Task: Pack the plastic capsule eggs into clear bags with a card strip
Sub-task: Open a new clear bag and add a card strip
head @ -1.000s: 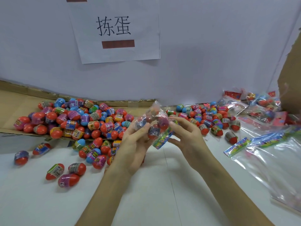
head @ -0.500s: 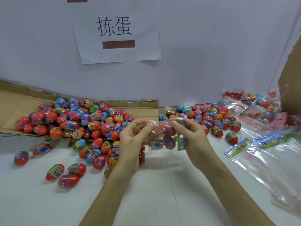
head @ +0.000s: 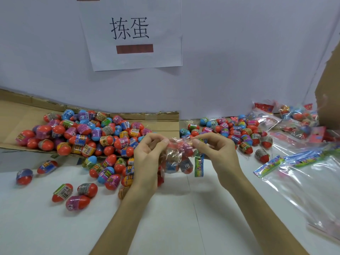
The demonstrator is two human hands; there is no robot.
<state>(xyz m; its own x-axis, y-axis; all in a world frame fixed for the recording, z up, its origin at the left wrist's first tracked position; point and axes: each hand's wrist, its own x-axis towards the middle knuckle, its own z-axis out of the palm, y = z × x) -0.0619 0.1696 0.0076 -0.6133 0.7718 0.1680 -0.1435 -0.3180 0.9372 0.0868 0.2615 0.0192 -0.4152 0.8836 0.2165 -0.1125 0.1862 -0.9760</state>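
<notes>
left hand [head: 147, 159]: centre of frame, fingers curled, thumb and forefinger pinch top edge of clear bag [head: 177, 160]
right hand [head: 219, 153]: just right of centre, level with left, fingers curled, pinches same edge
hands: near, not touching
left forearm [head: 117, 218]: bare, from bottom edge, slants up-right
right forearm [head: 266, 216]: bare, from lower right, slants up-left

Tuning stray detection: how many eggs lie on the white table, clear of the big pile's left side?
5: two eggs by the left edge, three grouped nearer the camera. The left arm may hide more.
</notes>
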